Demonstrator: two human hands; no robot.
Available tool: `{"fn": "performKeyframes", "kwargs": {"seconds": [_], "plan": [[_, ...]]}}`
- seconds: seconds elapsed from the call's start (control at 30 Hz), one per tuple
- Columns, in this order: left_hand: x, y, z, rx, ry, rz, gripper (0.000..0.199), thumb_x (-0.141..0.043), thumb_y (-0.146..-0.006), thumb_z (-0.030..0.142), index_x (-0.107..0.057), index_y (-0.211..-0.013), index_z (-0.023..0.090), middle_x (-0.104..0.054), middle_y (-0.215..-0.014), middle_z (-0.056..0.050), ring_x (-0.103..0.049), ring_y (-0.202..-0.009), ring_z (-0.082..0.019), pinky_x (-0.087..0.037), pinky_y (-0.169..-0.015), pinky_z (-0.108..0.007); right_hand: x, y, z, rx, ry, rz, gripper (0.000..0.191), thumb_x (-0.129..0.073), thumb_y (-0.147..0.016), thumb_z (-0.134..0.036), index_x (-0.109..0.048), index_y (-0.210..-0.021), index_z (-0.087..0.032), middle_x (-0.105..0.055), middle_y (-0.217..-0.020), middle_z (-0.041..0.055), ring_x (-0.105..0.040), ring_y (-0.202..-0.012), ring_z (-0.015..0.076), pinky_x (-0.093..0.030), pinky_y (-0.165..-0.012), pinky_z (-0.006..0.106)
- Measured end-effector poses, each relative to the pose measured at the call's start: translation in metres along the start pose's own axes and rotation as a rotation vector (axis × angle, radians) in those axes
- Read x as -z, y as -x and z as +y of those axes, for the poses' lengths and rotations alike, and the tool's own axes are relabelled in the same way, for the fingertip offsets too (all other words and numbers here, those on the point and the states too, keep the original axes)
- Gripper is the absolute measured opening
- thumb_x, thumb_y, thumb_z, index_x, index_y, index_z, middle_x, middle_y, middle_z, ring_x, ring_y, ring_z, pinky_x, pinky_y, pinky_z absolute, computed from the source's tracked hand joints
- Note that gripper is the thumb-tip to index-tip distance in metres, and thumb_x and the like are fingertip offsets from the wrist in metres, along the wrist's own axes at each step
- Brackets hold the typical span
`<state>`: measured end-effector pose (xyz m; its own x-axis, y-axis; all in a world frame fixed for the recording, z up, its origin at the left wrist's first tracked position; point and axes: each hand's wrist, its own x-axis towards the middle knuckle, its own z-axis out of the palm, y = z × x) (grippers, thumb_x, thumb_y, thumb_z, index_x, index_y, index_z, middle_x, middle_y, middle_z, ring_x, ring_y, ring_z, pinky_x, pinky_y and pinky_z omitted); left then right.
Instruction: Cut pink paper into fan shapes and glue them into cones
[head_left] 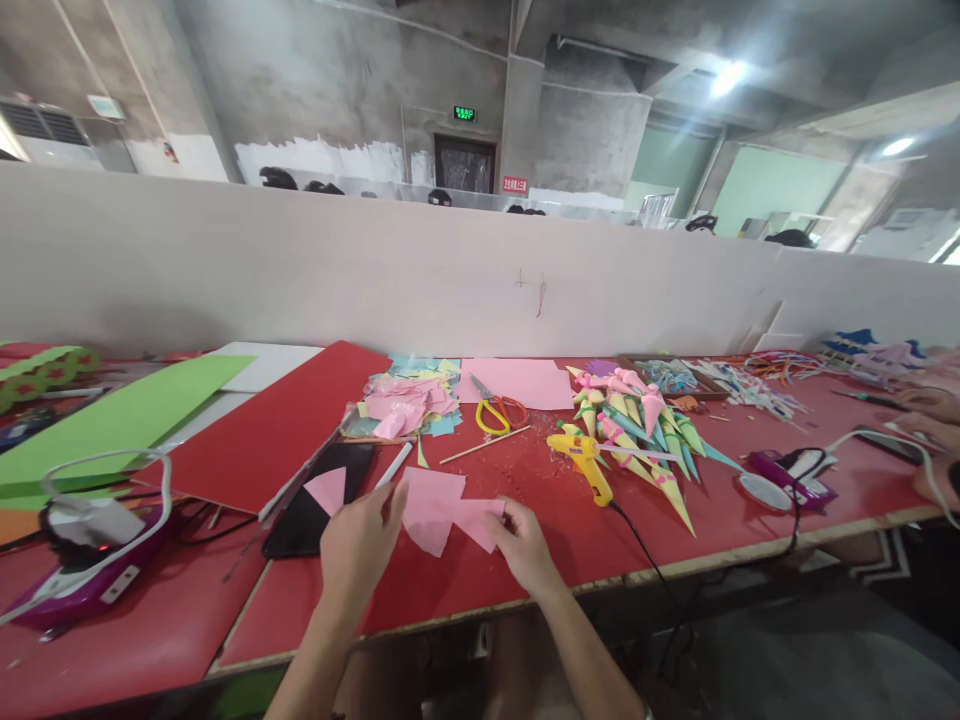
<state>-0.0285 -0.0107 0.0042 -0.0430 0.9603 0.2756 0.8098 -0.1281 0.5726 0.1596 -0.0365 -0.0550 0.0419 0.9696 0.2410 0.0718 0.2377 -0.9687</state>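
Observation:
My left hand is at the near edge of the red table, its fingertips closed at the left edge of a pink paper piece. My right hand pinches another pink paper piece between thumb and fingers; its left end overlaps the first. Behind my left hand, a pink paper wedge rests over a black phone-like slab. A white stick-like tool lies just beyond my left fingers. To the right of my right hand lies a yellow glue gun with a black cord.
Yellow-handled scissors and a thin wooden stick lie ahead. Paper scraps are heaped behind. Colourful paper cones pile up at right. Purple power strips sit both sides. Another person's hand is at far right.

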Motion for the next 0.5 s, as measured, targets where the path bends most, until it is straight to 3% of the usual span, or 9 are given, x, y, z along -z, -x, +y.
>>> {"fn": "performKeyframes", "kwargs": {"seconds": [0.1, 0.13, 0.2, 0.33, 0.5], "plan": [[-0.006, 0.006, 0.011, -0.281, -0.105, 0.013, 0.034, -0.045, -0.077, 0.043, -0.059, -0.099, 0.021, -0.067, -0.092, -0.008, -0.06, -0.076, -0.022, -0.036, -0.081, -0.037, -0.001, 0.0, 0.0, 0.0, 0.011, -0.014, 0.02, -0.051, -0.076, -0.033, -0.056, -0.069, -0.015, -0.043, -0.058, -0.0042, -0.037, -0.057, 0.0101, -0.031, -0.053, 0.021], [-0.01, 0.007, 0.014, -0.383, -0.137, -0.005, 0.033, -0.048, -0.077, 0.043, -0.059, -0.099, 0.021, -0.066, -0.097, -0.007, -0.059, -0.084, -0.024, -0.033, -0.086, -0.038, -0.001, 0.0, -0.001, 0.0, 0.014, -0.018, 0.021, -0.052, -0.076, -0.034, -0.056, -0.068, -0.015, -0.043, -0.058, -0.0042, -0.037, -0.057, 0.01, -0.031, -0.053, 0.021], [-0.018, 0.009, 0.018, -0.486, -0.164, -0.078, 0.027, -0.05, -0.076, 0.044, -0.062, -0.082, 0.021, -0.068, -0.087, -0.007, -0.057, -0.087, -0.025, -0.03, -0.089, -0.04, 0.0, 0.0, -0.001, -0.001, 0.019, -0.022, 0.022, -0.053, -0.076, -0.034, -0.054, -0.066, -0.015, -0.042, -0.057, -0.0046, -0.037, -0.056, 0.0097, -0.03, -0.053, 0.021], [-0.027, 0.007, 0.017, -0.421, -0.058, -0.265, 0.038, -0.049, -0.076, 0.045, -0.049, -0.048, 0.02, -0.058, -0.053, -0.004, -0.053, -0.06, -0.02, -0.033, -0.078, -0.037, 0.001, 0.0, -0.002, -0.008, 0.01, -0.012, 0.027, -0.053, -0.075, -0.039, -0.049, -0.061, -0.016, -0.04, -0.056, -0.0053, -0.036, -0.055, 0.009, -0.03, -0.052, 0.021], [-0.023, 0.006, 0.01, -0.392, 0.086, -0.396, 0.044, -0.036, -0.084, 0.042, -0.049, -0.049, 0.019, -0.056, -0.049, -0.001, -0.051, -0.051, -0.015, -0.034, -0.056, -0.025, 0.0, 0.001, -0.002, -0.076, -0.05, -0.054, 0.035, -0.047, -0.078, -0.05, -0.044, -0.064, -0.019, -0.041, -0.044, -0.0074, -0.036, -0.039, 0.0069, -0.027, -0.04, 0.019]]}}
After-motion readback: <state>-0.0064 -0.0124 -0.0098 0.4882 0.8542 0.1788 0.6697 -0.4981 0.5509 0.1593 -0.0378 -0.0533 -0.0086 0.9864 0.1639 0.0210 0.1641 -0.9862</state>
